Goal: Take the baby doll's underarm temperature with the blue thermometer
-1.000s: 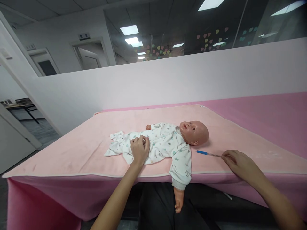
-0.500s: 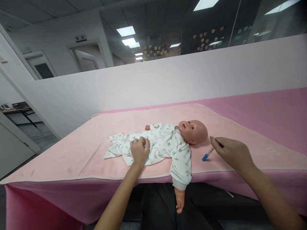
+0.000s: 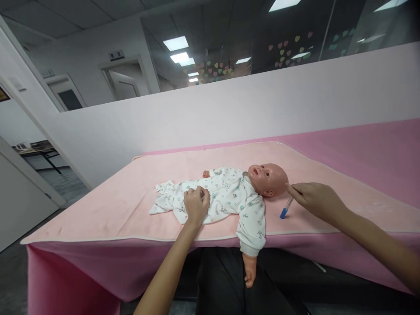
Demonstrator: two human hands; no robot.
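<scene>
A pale pink blanket (image 3: 108, 214) is spread over a deeper pink cloth (image 3: 377, 151), backed by a white wall (image 3: 229, 118); above it, heart stickers (image 3: 219, 69) dot a dark glass pane (image 3: 226, 26) that mirrors ceiling lights, and a door (image 3: 124, 85) stands ajar at upper left; dark trousers (image 3: 219, 280) show below the blanket's near edge; the left forearm crosses that edge, and the right fingers cover the upper part of a slim blue-tipped stick (image 3: 284, 212).

On the blanket a bald baby doll (image 3: 226, 197) lies on its back, head to the right and legs to the left; its white suit carries small green prints and is creased about the legs; the near arm hangs over the edge, bare below the cuff, while the far one rests on the blanket; the left hand (image 3: 197, 204) lies curled on the doll's lower body, though whether it grasps the fabric cannot be told from this angle; the right hand (image 3: 288, 187), near the doll's head, pinches the stick, which slants with its clear shaft above and its blue end down, just beside the near sleeve.
</scene>
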